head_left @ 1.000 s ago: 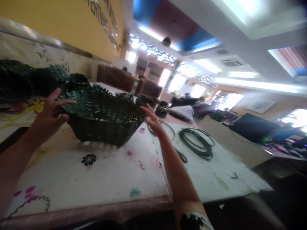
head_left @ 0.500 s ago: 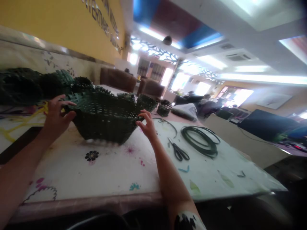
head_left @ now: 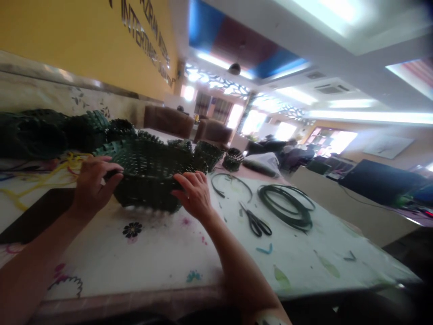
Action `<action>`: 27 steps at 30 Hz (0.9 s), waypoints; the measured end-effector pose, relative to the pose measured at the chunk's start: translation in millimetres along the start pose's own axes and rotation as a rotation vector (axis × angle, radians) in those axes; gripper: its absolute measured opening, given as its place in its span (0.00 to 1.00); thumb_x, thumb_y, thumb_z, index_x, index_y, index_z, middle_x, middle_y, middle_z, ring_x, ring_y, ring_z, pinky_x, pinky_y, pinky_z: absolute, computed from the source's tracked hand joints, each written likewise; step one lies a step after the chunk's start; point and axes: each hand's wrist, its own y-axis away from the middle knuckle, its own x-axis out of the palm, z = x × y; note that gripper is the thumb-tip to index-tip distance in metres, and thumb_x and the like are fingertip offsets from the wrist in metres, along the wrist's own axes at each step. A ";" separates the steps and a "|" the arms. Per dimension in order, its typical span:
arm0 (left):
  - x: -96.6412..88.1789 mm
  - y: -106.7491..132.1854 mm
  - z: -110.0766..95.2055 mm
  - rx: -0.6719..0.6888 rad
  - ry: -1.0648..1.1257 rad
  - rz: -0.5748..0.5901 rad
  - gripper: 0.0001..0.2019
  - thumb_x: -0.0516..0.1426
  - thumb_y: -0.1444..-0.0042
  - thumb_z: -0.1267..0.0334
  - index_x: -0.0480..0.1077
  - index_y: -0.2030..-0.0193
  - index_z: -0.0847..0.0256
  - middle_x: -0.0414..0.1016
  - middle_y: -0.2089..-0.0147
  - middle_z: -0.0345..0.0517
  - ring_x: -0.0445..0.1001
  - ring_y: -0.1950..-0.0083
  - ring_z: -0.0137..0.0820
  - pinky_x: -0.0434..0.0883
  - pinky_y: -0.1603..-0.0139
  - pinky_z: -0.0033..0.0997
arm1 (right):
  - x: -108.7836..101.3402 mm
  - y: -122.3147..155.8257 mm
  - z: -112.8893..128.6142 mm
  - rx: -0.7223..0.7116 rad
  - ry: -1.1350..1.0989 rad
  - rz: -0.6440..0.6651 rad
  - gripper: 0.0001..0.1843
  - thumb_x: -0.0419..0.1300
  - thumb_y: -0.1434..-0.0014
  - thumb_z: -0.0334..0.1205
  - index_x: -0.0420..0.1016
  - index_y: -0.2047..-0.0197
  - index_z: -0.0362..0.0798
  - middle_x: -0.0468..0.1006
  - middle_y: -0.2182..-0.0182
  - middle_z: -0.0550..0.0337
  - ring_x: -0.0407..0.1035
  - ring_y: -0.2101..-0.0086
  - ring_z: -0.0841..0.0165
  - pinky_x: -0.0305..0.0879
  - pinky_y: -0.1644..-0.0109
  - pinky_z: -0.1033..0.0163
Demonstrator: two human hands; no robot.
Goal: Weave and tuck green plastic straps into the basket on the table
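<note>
A dark green woven basket [head_left: 147, 192] stands on the flower-printed table cover [head_left: 135, 266], its mouth facing up. My left hand [head_left: 96, 183] pinches the near rim at the left, thumb on the near side and fingers over the edge. At the right of the same rim, my right hand [head_left: 194, 194] grips with its fingers over the top and its thumb against the outer wall. Black-handled scissors [head_left: 256, 221] lie to the right of my right hand, beside a coil of dark green strip [head_left: 287, 205].
More green woven baskets [head_left: 34, 133] are piled at the left by the wall, with smaller ones behind the held basket. Yellow strips [head_left: 20, 196] and a dark flat object [head_left: 37, 212] lie at left. A curved loose strip [head_left: 250, 187] and small offcuts lie near the scissors.
Both hands have shifted inward along the near rim, the right one farther to the left, so they grip closer together. The whole view has tilted slightly, setting things lower in the picture.
</note>
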 end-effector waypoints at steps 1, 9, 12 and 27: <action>-0.2 0.1 0.1 -0.001 0.002 -0.010 0.10 0.57 0.34 0.56 0.74 0.59 0.60 0.78 0.62 0.49 0.73 0.42 0.43 0.62 0.31 0.52 | -0.9 0.0 -1.7 -0.001 0.007 0.006 0.24 0.60 0.31 0.56 0.77 0.39 0.52 0.79 0.51 0.54 0.69 0.55 0.62 0.61 0.39 0.54; 3.1 0.4 0.0 -0.009 0.009 -0.018 0.11 0.54 0.33 0.56 0.70 0.64 0.58 0.79 0.63 0.48 0.72 0.39 0.44 0.57 0.28 0.57 | -3.6 5.6 -17.2 0.129 0.026 -0.050 0.37 0.62 0.35 0.61 0.67 0.30 0.52 0.75 0.43 0.51 0.66 0.39 0.58 0.45 0.25 0.47; 2.1 1.6 -2.0 0.009 0.029 -0.001 0.12 0.54 0.33 0.55 0.73 0.54 0.60 0.80 0.53 0.54 0.69 0.33 0.47 0.58 0.28 0.57 | 4.3 11.2 -21.6 0.129 -0.007 -0.023 0.32 0.63 0.34 0.57 0.71 0.33 0.49 0.76 0.45 0.50 0.68 0.42 0.59 0.48 0.26 0.48; -20.9 9.4 -18.5 -0.028 0.060 -0.027 0.10 0.52 0.32 0.65 0.73 0.63 0.59 0.77 0.55 0.50 0.73 0.40 0.39 0.64 0.31 0.55 | -16.0 7.5 -12.4 -0.059 0.050 0.022 0.16 0.65 0.35 0.52 0.74 0.66 0.49 0.73 0.67 0.58 0.65 0.63 0.63 0.63 0.48 0.54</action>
